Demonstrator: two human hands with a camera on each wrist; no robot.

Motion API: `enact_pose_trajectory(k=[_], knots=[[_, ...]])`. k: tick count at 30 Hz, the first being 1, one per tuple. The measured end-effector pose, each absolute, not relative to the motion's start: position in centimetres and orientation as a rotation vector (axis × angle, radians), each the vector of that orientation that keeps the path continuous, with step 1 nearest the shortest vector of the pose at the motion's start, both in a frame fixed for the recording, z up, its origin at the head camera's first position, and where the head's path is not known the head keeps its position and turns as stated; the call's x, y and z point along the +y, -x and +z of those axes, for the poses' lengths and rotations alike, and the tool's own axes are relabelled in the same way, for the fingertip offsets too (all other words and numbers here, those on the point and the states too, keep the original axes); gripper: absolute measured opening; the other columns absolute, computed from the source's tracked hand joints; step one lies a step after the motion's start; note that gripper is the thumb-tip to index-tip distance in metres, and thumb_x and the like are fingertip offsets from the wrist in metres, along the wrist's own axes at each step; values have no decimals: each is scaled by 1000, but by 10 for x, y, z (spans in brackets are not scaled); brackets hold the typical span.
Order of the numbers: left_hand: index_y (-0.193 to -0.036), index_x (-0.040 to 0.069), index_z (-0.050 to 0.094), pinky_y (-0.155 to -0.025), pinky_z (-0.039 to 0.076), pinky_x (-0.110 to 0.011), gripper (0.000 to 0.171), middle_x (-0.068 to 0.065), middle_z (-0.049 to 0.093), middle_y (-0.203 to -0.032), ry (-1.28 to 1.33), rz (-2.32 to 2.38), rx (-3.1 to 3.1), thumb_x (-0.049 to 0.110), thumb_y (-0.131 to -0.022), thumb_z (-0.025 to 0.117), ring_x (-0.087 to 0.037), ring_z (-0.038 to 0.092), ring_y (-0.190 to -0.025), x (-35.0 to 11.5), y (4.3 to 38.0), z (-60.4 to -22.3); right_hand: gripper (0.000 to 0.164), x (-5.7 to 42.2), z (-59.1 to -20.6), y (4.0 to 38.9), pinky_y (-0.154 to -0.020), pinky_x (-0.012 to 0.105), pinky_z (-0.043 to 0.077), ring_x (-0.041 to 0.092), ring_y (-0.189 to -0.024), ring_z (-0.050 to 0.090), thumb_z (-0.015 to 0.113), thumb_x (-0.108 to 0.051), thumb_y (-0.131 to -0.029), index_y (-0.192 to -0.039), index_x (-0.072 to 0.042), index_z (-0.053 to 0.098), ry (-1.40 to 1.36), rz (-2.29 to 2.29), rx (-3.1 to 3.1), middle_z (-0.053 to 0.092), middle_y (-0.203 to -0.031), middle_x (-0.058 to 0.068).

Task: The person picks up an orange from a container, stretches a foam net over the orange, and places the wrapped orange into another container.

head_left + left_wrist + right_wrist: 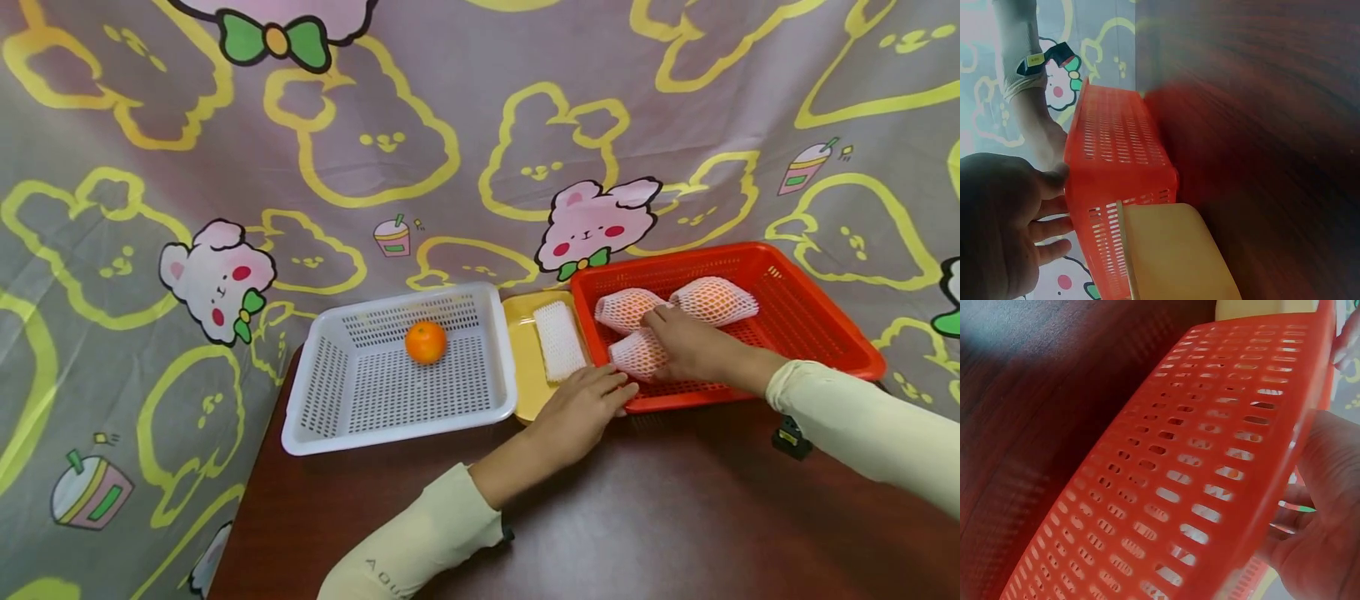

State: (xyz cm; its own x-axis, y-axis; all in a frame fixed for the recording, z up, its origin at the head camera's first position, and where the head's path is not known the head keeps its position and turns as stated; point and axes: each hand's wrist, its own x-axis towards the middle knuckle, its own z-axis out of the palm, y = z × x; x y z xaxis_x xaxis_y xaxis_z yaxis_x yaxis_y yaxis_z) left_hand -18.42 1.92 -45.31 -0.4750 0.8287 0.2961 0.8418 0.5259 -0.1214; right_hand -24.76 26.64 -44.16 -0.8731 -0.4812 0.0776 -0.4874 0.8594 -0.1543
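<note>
Inside the red basket (pixel 810 333), my right hand (pixel 686 343) grips the right end of a fruit in a white foam net (pixel 633 354). Two more netted fruits, orange showing through the mesh, lie behind it: one on the left (pixel 626 310) and one on the right (pixel 716 300). My left hand (pixel 581 408) is at the basket's front left corner, its fingers extended by the rim and near the gripped fruit. In the right wrist view, the basket wall (pixel 1166 462) hides most of the fruit, and the right hand (pixel 1329 519) reaches over the rim.
A yellow tray (pixel 525 358) with a white foam net (pixel 558 340) on it stands between the baskets. The white basket (pixel 397 429) on the left holds one bare orange (pixel 426 342). A patterned cloth (pixel 450 108) hangs behind the dark wooden table (pixel 600 517).
</note>
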Motion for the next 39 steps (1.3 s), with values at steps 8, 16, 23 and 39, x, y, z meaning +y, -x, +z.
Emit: enact_pose_trajectory(k=[8,16,23,39], knots=[[-132,15,70,-118,42,-33,31,-1,69,-136,1478,-105,-2394,18,-104,59,-17,59,-134,20,192,-457,66,266,-448,247,-102,63,48,35,-103,61,96,-24,-69,-115,1,57,-824,284,-2979,57,-108,18],[-134,17,69,-117,44,-35,32,-1,66,-140,1488,-77,-2354,19,-104,59,-19,57,-137,18,192,-463,67,267,-450,249,-100,62,50,34,-102,63,96,-25,-68,-115,1,57,-795,321,-3023,59,-108,17],[-133,17,70,-116,44,-34,32,-2,67,-139,1477,-109,-2339,28,-105,58,-19,57,-137,19,192,-464,67,271,-449,251,-93,59,54,35,-101,65,97,-21,-67,-116,1,58,-802,321,-3014,61,-109,18],[-131,14,71,-118,42,-35,31,-4,68,-137,1466,-190,-2355,26,-106,57,-21,57,-137,17,194,-465,70,272,-455,251,-89,56,55,36,-96,65,98,-21,-64,-115,4,57,-838,327,-2923,59,-107,19]])
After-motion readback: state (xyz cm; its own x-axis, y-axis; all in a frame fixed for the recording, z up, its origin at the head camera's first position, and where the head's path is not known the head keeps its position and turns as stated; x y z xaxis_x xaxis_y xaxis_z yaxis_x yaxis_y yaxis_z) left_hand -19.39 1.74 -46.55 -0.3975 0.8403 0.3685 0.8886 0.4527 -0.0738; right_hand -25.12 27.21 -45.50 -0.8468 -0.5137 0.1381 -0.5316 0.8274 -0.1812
